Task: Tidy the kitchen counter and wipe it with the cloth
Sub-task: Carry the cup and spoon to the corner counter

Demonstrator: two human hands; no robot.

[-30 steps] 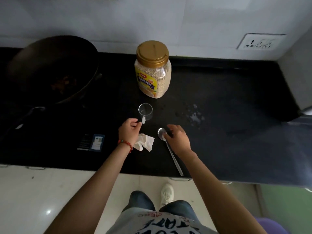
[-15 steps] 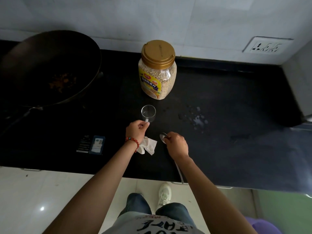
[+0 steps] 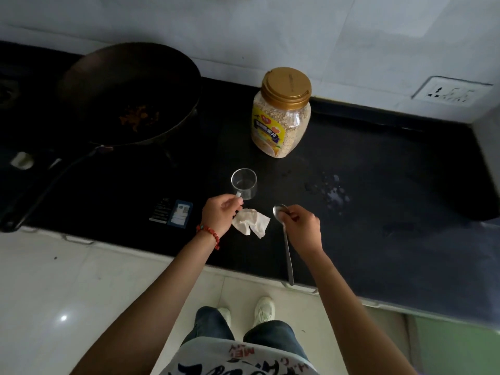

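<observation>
My left hand (image 3: pixel 219 215) pinches the handle of a small clear glass cup (image 3: pixel 243 183) standing on the black counter (image 3: pixel 378 163). A crumpled white cloth (image 3: pixel 253 222) lies just right of that hand, partly under it. My right hand (image 3: pixel 303 226) grips a long metal spoon (image 3: pixel 286 244) near its bowl, with the handle pointing back over the counter's front edge. A wet spill (image 3: pixel 334 196) glistens on the counter to the right of the spoon.
A plastic jar of oats with a gold lid (image 3: pixel 282 112) stands behind the cup. A dark wok (image 3: pixel 130 96) with food scraps sits at the left, its long handle reaching toward the front edge. A small dark packet (image 3: pixel 171 216) lies left of my hand. A wall socket (image 3: pixel 450 92) is at right.
My right hand has closed around the spoon and tilted its bowl end up off the counter. My left hand keeps its pinch on the cup handle. The view shifted left.
</observation>
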